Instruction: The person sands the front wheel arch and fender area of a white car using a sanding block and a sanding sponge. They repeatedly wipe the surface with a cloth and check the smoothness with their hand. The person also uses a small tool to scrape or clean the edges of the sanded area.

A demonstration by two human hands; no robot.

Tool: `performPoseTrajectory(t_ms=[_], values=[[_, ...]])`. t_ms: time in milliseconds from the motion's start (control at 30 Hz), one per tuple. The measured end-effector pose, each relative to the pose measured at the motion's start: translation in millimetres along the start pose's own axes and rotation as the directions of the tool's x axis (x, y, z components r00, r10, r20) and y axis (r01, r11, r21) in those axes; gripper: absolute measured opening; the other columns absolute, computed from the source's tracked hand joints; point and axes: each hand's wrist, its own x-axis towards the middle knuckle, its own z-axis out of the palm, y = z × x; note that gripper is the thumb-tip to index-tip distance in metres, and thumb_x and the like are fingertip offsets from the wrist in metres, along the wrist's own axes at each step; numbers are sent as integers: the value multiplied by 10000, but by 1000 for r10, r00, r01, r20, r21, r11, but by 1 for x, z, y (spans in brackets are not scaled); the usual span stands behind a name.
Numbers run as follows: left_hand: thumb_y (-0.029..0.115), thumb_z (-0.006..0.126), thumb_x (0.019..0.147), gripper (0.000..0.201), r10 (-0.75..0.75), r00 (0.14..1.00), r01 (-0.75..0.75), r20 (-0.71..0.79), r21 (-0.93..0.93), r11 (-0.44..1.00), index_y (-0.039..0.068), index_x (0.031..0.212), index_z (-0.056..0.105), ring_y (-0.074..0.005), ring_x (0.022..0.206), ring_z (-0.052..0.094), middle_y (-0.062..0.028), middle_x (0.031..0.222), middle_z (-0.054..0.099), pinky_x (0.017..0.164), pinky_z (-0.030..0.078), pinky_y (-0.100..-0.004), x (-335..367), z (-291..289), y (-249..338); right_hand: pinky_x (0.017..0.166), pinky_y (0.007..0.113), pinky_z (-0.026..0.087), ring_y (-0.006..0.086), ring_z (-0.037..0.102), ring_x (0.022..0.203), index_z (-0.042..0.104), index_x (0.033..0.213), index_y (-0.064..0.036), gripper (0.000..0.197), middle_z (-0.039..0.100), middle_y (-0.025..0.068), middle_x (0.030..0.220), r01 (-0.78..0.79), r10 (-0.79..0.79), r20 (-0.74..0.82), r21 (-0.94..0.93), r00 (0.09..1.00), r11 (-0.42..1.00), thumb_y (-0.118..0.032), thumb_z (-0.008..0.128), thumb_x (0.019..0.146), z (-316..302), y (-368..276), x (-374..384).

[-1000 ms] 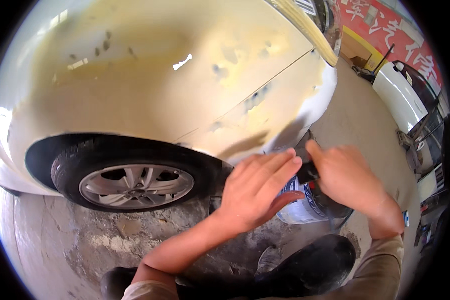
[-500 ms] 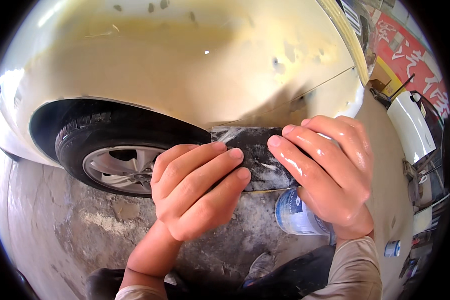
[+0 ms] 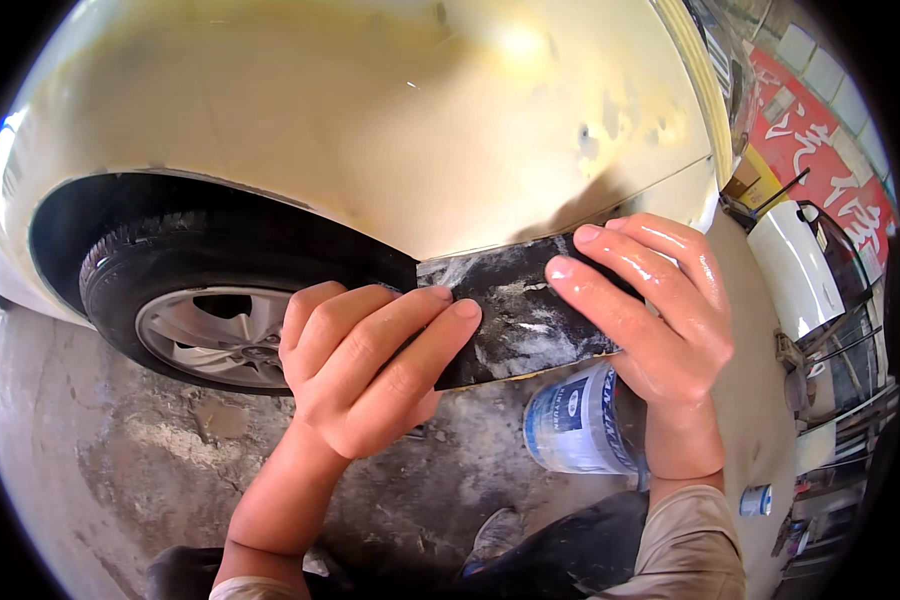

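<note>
Head view: hands meet in front of the cream-coloured car body panel (image 3: 370,130), just beside the wheel arch. The left hand (image 3: 360,375) and the right hand (image 3: 660,320) each close their fingers (image 3: 590,285) on one end of a dark, wet, grey-smeared sheet of abrasive paper (image 3: 520,320), held flat between them above the concrete floor (image 3: 100,450). A clear plastic water bottle with a blue label (image 3: 575,425) stands below it, near the black tyre with its silver rim (image 3: 200,320). A good step likely means keeping the sheet wet, taut and uncreased.
</note>
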Motion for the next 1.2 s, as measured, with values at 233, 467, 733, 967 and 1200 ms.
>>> performPoseTrajectory(t_ms=[233,467,733,967,1200], values=[[126,688,884,256,-14,997,14,-80,-8,1000,120,1088,842,-207,845,676,-23,1043,774,739,504,-373,-1,11,-5,760,359,646,279,734,931,845,1005,-53,307,785,101,998,-19,19,-10,4,1000,1000,-14,903,707,1,3,-4],[113,695,809,304,-11,998,15,-66,56,998,120,1078,836,-200,848,663,-16,1029,769,762,469,-369,0,12,-10,765,355,649,273,736,932,847,996,-64,299,789,92,1002,1,-1,-72,-9,997,1000,-20,903,706,10,3,-6],[84,733,810,294,26,997,-18,-68,123,992,143,1080,835,-184,847,653,4,1032,778,764,449,-362,-6,7,-16,713,344,642,270,728,883,835,961,-43,250,778,101,948,54,-54,-84,-2,995,999,-15,884,717,18,1,-5],[78,748,819,290,27,997,-16,-73,148,989,153,1086,831,-185,856,655,8,1042,782,767,449,-363,-6,1,-19,680,348,628,273,718,852,826,942,-20,222,762,115,904,86,-82,-101,27,991,996,-12,874,725,23,1,-1],[152,758,743,313,-6,998,14,-63,122,992,148,1045,837,-179,853,630,22,980,747,792,437,-359,4,6,-13,695,359,621,277,720,871,828,963,-19,253,763,111,939,60,-59,-69,18,996,998,-21,876,715,20,-3,1]])
